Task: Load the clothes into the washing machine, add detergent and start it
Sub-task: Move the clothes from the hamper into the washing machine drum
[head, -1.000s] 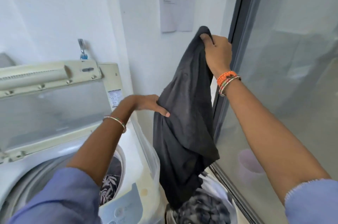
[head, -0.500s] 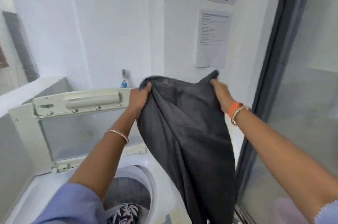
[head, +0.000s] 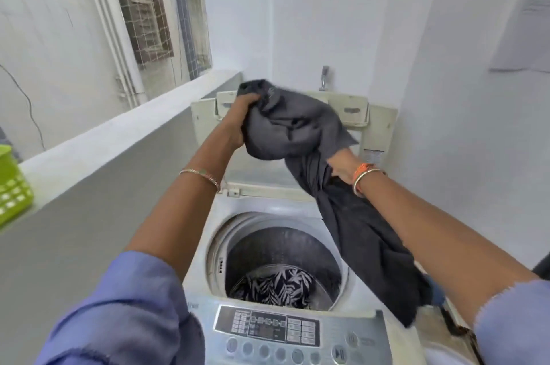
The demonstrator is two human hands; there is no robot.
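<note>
— Dark-grey garment [head: 300, 126], count one: where held?
— Above the open drum of the washing machine [head: 214, 248], one unit, lid [head: 378, 123] raised. Left hand [head: 238, 123] fisted on its upper bunch; right hand [head: 342, 166] clamped on a lower fold; tail drapes past the rim.
— Drum contents?
— One leaf-print cloth [head: 276, 285]. Bangles: one on the left wrist; the right stack blurs, count unclear. One green basket [head: 12, 189] on the ledge.

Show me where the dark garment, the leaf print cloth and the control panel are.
dark garment [head: 297, 129]: head view, on the bunched upper part.
leaf print cloth [head: 276, 285]: head view, middle, inside the drum.
control panel [head: 268, 327]: head view, on the dark display area.
</note>
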